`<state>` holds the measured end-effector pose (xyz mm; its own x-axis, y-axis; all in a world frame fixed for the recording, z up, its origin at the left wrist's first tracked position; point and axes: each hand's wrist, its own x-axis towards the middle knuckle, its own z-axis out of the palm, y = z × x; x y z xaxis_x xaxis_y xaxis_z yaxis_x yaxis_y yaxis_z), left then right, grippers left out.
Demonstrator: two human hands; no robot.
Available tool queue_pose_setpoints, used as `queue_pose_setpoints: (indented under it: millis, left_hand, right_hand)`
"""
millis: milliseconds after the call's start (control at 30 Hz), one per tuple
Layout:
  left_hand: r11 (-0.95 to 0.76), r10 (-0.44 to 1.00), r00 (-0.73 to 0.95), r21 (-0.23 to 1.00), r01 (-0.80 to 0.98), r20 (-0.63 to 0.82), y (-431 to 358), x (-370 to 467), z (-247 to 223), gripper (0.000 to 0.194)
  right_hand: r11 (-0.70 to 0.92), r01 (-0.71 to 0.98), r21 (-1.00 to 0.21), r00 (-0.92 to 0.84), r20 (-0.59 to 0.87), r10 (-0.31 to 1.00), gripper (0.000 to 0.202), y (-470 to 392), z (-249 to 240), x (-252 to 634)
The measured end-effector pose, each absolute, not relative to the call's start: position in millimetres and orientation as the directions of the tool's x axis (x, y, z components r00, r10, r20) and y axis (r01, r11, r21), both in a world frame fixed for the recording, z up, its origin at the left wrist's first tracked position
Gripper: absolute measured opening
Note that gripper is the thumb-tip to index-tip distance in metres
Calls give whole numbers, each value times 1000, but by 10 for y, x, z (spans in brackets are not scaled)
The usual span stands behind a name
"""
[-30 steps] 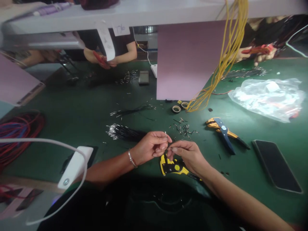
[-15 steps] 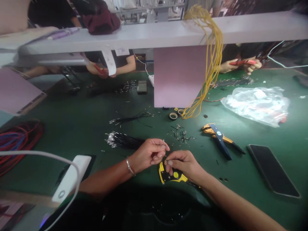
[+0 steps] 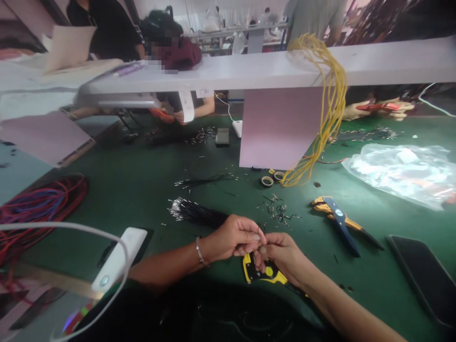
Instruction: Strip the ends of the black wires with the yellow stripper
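Note:
My left hand (image 3: 245, 236), with a bangle on the wrist, is closed in a pinch. My right hand (image 3: 283, 251) is pinched too, its fingertips meeting those of the left. What lies between them is too small and covered to make out. Just below the fingers is a yellow-and-black wire stripper (image 3: 270, 272), partly hidden by my right hand. Behind my left hand lies a bundle of black wires (image 3: 199, 213) with silvery tips, and beyond it a thinner bunch of black wires (image 3: 206, 179). Short black scraps (image 3: 280, 211) are scattered past the fingertips.
Right of my hands lie an orange-and-blue hand tool (image 3: 340, 216) and a phone (image 3: 423, 275). Farther back are tape rolls (image 3: 267, 181), hanging yellow wires (image 3: 333, 95) and a plastic bag (image 3: 402, 171). A white power bank (image 3: 119, 259) and red-blue cable coils (image 3: 42, 204) are left. Co-workers' hands work across the table.
My hands have come together, fingertips now touching. The pale tip that stuck up from my left fingers no longer shows. The view has shifted, so everything sits lower and farther right.

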<state>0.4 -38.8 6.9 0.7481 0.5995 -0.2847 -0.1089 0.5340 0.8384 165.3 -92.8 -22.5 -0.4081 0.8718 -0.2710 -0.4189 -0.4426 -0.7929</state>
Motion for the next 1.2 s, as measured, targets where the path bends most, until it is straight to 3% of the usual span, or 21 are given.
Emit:
queue_pose_setpoints:
  millis: [167,400,533,667,833,1200]
  left_hand:
    - [527,580,773,842,-116,-257,-395,-10,70,16]
    - [503,583,758,863,-56,-291,-457,21,69,14]
    - [489,611,726,872,-32,-316,-481,37,88,13]
    - [489,620,713,872,-27,-326,-493,46,95,11]
    - [476,636,697,879,-17,-331,-508,56,97,11]
    - [478,649,681,878,-18,-339,-515,69,69,13]
  right_hand:
    - [-431,-370,-823,-423,-264,867,6,-938,-241,1641]
    - [-268,-31,-963,-293,-248,924,9,-953,-281,1644]
    - [31,225,-974,-149,-3,989,15,-963,-285,1625]
    - [309,412,-857,-101,295,950,16,-977,-286,1593]
    - [433,477,-764,-125,429,894,15,-969,-292,1601]
    - [436,509,-742,-124,438,890,19,-960,-287,1613]
